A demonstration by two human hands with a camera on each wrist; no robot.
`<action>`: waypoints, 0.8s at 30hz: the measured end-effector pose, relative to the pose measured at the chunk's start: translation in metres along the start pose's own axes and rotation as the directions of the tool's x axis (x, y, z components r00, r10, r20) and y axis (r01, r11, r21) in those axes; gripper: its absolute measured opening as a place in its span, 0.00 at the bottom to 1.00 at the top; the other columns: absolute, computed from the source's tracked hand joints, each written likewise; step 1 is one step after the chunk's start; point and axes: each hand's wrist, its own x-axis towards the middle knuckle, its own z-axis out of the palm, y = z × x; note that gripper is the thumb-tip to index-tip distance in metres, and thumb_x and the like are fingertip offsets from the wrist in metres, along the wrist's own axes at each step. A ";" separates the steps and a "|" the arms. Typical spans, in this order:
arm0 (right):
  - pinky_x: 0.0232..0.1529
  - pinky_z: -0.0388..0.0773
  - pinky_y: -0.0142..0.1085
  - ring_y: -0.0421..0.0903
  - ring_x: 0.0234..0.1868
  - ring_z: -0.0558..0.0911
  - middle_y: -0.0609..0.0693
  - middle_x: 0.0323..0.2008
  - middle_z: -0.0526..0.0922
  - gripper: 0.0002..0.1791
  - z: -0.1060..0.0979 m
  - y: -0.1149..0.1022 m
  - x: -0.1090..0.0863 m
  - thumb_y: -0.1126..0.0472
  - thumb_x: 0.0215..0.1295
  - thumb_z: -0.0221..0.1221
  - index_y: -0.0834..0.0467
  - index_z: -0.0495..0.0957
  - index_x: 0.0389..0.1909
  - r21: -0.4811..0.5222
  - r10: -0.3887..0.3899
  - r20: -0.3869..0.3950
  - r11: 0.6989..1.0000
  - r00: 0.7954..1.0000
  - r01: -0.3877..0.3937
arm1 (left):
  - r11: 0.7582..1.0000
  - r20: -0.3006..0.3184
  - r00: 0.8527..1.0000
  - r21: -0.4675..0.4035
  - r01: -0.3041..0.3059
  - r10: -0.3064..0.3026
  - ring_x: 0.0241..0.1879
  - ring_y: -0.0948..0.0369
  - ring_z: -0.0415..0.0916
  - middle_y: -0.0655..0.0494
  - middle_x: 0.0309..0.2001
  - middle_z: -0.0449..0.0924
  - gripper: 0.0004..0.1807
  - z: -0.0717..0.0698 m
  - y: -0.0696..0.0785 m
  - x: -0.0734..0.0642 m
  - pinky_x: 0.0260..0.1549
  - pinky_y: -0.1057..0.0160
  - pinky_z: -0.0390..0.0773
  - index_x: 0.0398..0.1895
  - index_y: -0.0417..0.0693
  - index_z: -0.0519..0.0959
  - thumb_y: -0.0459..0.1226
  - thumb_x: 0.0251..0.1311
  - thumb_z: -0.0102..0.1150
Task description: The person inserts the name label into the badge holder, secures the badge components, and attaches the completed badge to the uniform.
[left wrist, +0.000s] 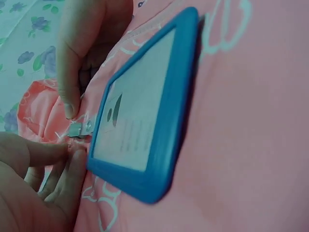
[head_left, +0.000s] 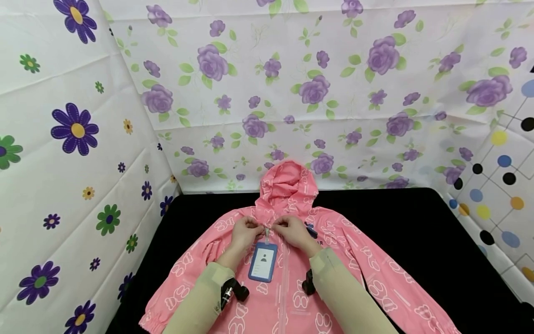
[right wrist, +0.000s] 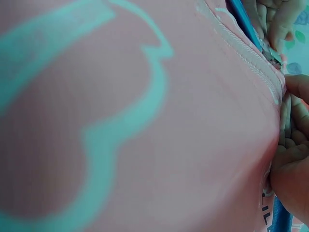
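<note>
A pink hooded jacket with white bear outlines lies front up. Near the neck, a blue-framed badge holder hangs from a small metal clip at the cloth. My left hand pinches the jacket's cloth right beside the clip, thumb and forefinger together. On the clip's other side, my right hand pinches the jacket close to its zip. In the left wrist view, a right fingertip comes down just above the clip. The badge holder's card shows a small person icon.
The black tabletop spreads under and around the jacket. The hood reaches the flowered back curtain. A dark blue item sits on the jacket's chest beside the right hand. Patterned sheets also hang at both sides.
</note>
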 end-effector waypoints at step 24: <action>0.27 0.72 0.32 0.41 0.27 0.76 0.47 0.35 0.84 0.11 -0.006 -0.001 0.003 0.52 0.68 0.63 0.55 0.86 0.41 0.153 0.132 0.063 0.978 0.989 -0.140 | 0.644 0.268 0.885 0.610 -0.461 0.380 0.33 0.56 0.75 0.54 0.36 0.85 0.13 -0.003 0.017 0.010 0.32 0.61 0.74 0.41 0.45 0.88 0.26 0.51 0.70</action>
